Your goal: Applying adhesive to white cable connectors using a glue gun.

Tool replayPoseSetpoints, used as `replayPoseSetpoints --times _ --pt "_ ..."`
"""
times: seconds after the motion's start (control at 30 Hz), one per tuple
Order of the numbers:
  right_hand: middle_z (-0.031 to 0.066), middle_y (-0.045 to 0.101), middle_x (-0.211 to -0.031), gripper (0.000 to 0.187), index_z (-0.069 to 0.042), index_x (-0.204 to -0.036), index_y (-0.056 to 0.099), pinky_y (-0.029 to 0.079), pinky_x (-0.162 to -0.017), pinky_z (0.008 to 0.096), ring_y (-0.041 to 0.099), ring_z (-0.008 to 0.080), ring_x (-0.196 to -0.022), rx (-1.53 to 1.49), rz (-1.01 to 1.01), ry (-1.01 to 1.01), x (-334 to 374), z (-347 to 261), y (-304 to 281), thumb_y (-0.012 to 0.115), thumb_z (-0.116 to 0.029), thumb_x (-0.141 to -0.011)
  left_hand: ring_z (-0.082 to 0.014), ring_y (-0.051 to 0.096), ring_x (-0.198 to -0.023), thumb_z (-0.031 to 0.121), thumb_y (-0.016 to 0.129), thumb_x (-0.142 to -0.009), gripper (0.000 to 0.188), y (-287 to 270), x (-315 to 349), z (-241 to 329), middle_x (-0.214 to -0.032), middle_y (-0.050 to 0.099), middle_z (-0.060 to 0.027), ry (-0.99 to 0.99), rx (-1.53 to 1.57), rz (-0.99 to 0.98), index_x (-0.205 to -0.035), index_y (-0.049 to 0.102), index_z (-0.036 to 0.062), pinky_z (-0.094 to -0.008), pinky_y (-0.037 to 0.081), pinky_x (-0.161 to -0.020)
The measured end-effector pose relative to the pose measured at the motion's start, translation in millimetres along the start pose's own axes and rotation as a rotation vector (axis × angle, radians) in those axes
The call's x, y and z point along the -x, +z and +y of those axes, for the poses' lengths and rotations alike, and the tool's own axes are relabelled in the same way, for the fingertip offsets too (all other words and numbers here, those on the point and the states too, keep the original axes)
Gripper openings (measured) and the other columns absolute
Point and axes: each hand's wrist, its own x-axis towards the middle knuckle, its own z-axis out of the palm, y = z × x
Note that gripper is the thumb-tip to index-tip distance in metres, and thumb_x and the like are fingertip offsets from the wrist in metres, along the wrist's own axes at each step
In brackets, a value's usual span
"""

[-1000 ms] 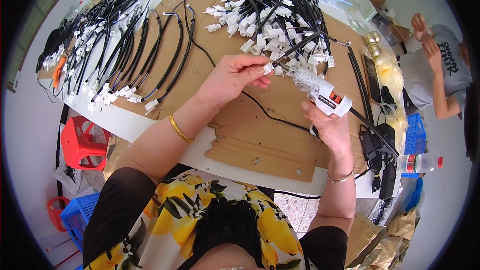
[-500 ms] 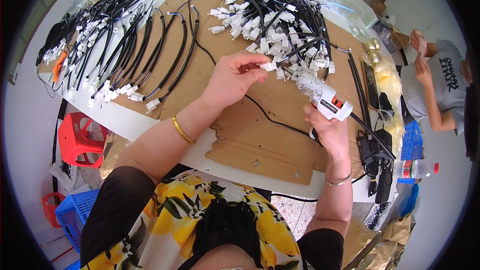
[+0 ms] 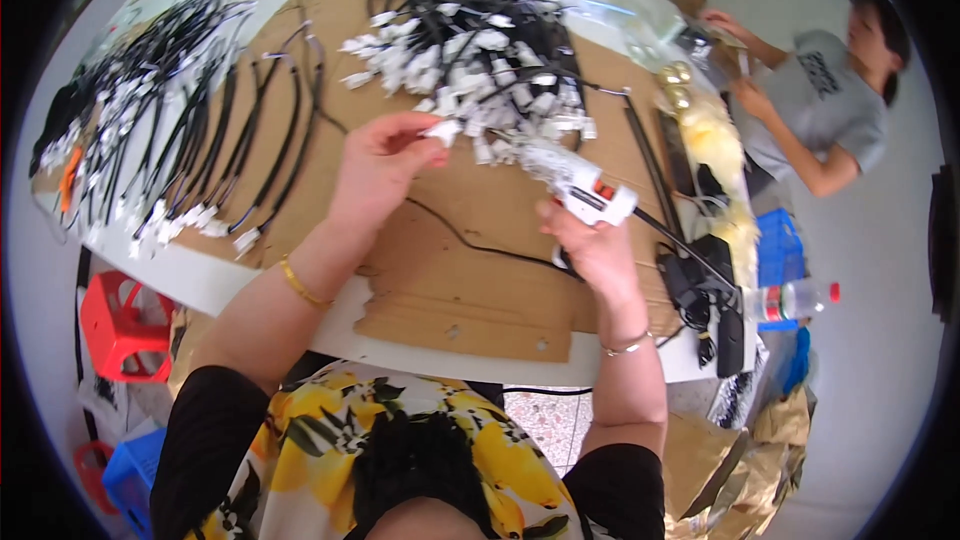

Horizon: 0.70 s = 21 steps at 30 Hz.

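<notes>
1. Over the cardboard [image 3: 470, 270] on the surface, the left hand [image 3: 375, 170] pinches a white connector [image 3: 441, 130] between thumb and fingertips, grip pressed tight on it.
2. That connector sits at the near edge of the pile of connectors [image 3: 470, 60], its black wire [image 3: 470, 240] trailing across the cardboard.
3. Beside it, the right hand [image 3: 590, 245] wraps fully round a white glue gun [image 3: 580, 190], nozzle aimed toward the connector.
4. Finished cables [image 3: 190, 150] lie in rows at left.
</notes>
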Motion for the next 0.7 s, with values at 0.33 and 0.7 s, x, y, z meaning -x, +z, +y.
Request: replayPoseSetpoints --times 0.33,0.7 --pt "0.0042 0.057 -0.069 0.01 0.0 -0.082 0.056 0.042 -0.056 0.0233 0.053 0.0116 -0.061 -0.246 0.028 -0.098 -5.9 2.7 -13.4 0.058 -0.007 -0.076 -0.0203 0.06 -0.072 0.012 0.052 -0.085 0.022 -0.3 -5.1 17.9 -0.086 0.06 -0.0132 -0.238 0.345 0.077 -0.097 0.054 -0.0052 -0.0295 0.051 -0.066" --pt "0.0043 0.058 -0.065 0.014 -0.002 -0.082 0.057 0.039 -0.054 0.0211 0.052 0.0097 -0.058 -0.354 0.097 -0.115 -13.3 6.4 -17.0 0.06 -0.016 -0.078 -0.0218 0.059 -0.081 0.014 0.048 -0.087 0.023 18.6 -36.7 95.6 -0.09 0.059 -0.0148 0.04 0.452 -0.09 -0.098 0.054 -0.0048 -0.0325 0.049 -0.074"
